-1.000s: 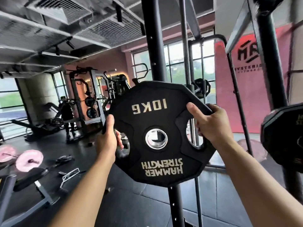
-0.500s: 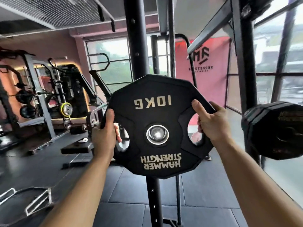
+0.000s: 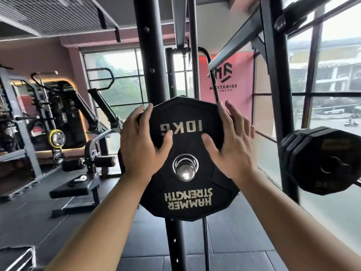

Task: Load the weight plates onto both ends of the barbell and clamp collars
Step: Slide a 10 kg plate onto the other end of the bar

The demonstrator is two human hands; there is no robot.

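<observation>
Both hands lie flat and spread on the near face of the 10 kg plate, left hand and right hand either side of its bore, equally near. The barbell sleeve pokes through, its axis pointing straight at the camera, so the push goes directly away.
</observation>
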